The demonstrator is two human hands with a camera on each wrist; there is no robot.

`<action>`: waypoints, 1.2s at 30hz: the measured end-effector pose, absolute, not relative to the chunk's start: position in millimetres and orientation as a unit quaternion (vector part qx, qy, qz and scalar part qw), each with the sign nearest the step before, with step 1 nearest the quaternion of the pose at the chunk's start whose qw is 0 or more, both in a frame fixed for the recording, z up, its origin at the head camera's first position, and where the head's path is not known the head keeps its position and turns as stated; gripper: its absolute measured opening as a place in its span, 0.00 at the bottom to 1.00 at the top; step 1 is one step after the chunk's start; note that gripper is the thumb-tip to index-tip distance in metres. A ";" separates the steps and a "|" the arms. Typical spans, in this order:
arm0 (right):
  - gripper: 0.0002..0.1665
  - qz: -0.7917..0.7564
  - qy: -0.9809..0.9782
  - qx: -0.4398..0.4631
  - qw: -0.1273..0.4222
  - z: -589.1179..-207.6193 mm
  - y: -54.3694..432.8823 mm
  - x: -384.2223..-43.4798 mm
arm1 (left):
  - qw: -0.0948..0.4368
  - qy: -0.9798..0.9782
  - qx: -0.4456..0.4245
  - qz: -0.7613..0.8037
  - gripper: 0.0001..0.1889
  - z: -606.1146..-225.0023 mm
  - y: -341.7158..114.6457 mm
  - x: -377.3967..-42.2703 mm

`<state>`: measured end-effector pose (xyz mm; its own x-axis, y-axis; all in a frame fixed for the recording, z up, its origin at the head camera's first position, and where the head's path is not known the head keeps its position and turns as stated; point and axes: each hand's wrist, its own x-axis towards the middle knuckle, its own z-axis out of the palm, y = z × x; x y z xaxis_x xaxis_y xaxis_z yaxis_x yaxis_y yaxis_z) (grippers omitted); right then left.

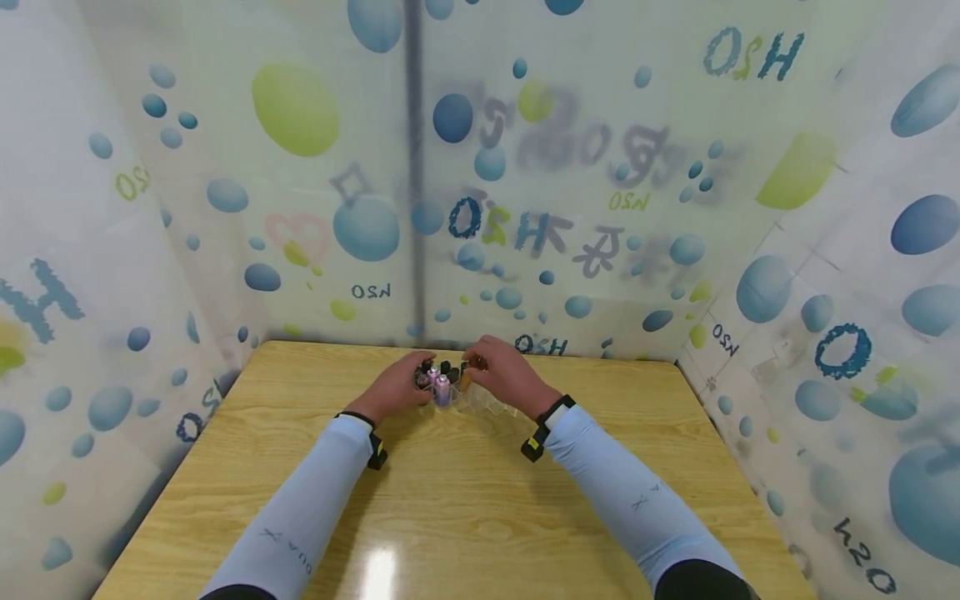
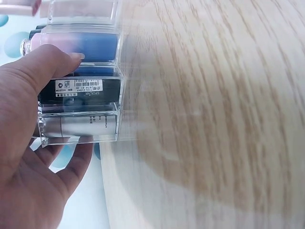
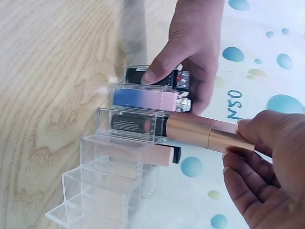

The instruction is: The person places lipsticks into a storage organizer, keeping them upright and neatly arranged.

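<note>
A clear stepped lipstick organizer (image 3: 90, 186) stands on the table. My left hand (image 1: 397, 385) grips its left end, the thumb lying over the front in the left wrist view. Between thumb and fingers my right hand (image 3: 281, 162) pinches the top of a copper-coloured cosmetic tube (image 3: 200, 131). The tube's lower end is at the organizer's compartments; how deep it sits I cannot tell. Beside it, a pink-and-blue tube (image 3: 138, 98) and a pale pink tube with a black cap (image 3: 159, 155) occupy compartments. A black box with a label (image 2: 78, 90) and a silver-grey tube (image 2: 81, 126) are near my left thumb.
The wooden table (image 1: 450, 492) carries the organizer near its back edge. Behind and at both sides hang patterned curtains (image 1: 525, 275) with blue and green dots. Lower organizer steps (image 3: 76, 217) hold nothing visible.
</note>
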<state>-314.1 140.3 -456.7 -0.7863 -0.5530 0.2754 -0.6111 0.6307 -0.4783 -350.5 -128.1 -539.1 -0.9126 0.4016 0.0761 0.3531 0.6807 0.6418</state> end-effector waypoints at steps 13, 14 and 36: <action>0.13 0.258 -0.909 0.323 0.052 -462.1 124.9 -327.5 | 0.033 0.917 0.204 0.342 0.43 -538.0 -129.3 -350.6; 0.13 0.255 -0.910 0.324 0.053 -461.2 124.6 -326.6 | 0.033 0.917 0.203 0.342 0.43 -537.7 -129.2 -350.7; 0.12 0.096 -0.934 0.332 0.087 -502.0 112.0 -332.9 | 0.023 0.913 0.219 0.343 0.42 -541.3 -131.4 -350.5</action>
<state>-332.9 112.0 -502.0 -0.7643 -0.6038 0.2266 -0.6372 0.7612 -0.1207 -350.5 -131.4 -541.3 -0.9031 0.4154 0.1091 0.3844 0.6686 0.6365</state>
